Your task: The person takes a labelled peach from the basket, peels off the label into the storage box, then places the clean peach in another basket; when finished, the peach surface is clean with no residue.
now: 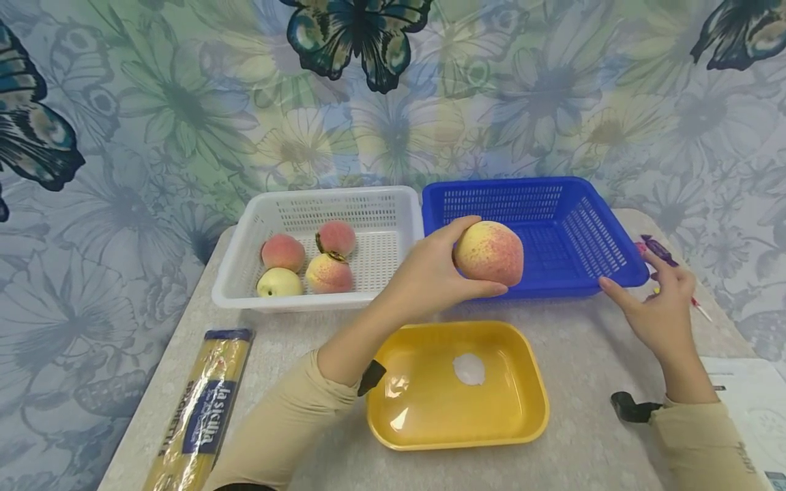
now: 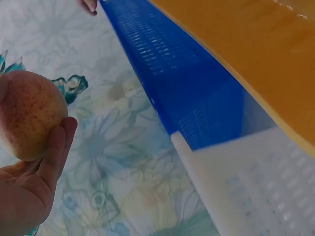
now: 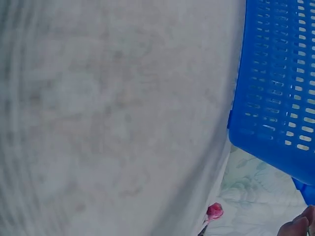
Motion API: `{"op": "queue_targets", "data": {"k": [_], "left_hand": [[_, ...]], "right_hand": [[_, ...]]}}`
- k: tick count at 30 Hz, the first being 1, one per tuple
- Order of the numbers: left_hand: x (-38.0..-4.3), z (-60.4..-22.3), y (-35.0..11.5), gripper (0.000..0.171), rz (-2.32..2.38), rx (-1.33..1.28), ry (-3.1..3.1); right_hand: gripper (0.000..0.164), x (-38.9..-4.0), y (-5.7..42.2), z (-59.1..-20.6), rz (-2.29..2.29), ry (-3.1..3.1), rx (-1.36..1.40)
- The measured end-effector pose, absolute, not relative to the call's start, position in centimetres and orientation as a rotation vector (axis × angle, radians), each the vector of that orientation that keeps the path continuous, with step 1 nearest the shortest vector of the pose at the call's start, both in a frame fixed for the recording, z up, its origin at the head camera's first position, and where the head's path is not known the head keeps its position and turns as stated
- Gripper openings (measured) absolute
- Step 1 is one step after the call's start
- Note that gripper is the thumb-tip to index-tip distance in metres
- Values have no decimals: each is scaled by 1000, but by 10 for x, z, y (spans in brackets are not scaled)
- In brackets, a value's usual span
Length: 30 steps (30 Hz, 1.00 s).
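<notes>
A yellow-red peach (image 1: 489, 253) is held between the thumb and fingers of my left hand (image 1: 430, 269), in front of the blue basket (image 1: 537, 293). The left wrist view shows the same peach (image 2: 32, 115) in the left hand (image 2: 37, 191). At the basket's front right corner, my right hand (image 1: 663, 314) holds the rim, with the thumb in front and fingers at the side. Only its fingertips (image 3: 298, 225) appear in the right wrist view. The white basket (image 1: 325, 301) holds several peach-like fruits (image 1: 283, 253) and a pale yellow fruit (image 1: 280, 282).
A yellow tray (image 1: 424, 409) with a whitish patch on its bottom lies in front of the baskets. A spaghetti pack (image 1: 202, 416) lies at the left. Wrapped candies (image 1: 660, 251) are beyond the right hand, and a paper sheet (image 1: 749, 409) is at the right edge.
</notes>
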<state>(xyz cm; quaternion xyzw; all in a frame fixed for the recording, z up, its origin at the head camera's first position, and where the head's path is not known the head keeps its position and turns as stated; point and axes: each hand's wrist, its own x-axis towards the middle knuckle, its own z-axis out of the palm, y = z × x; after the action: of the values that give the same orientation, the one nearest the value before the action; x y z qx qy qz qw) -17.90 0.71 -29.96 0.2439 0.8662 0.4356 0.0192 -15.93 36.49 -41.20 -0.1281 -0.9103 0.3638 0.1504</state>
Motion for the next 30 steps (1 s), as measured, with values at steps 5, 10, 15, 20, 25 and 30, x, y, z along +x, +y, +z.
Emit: {"op": "queue_targets", "data": {"k": [5, 10, 15, 20, 25, 30], "left_hand": [[-197, -306, 36, 89, 1363, 715, 2607], [-214, -316, 64, 85, 1439, 695, 2524], [-230, -333, 93, 79, 1446, 658, 2532], [-244, -352, 121, 80, 1418, 614, 2553], [-255, -363, 147, 81, 1350, 532, 2620], [-264, -368, 169, 85, 1201, 482, 2706]], "right_hand": [[92, -163, 372, -419, 1145, -2681, -412], [103, -167, 372, -423, 1396, -2709, -360], [105, -170, 368, -425, 1480, -2682, -332], [102, -171, 368, -428, 1518, -2656, -317], [101, -172, 369, -431, 1515, -2643, -325], [101, -171, 369, -432, 1468, -2656, -345]]}}
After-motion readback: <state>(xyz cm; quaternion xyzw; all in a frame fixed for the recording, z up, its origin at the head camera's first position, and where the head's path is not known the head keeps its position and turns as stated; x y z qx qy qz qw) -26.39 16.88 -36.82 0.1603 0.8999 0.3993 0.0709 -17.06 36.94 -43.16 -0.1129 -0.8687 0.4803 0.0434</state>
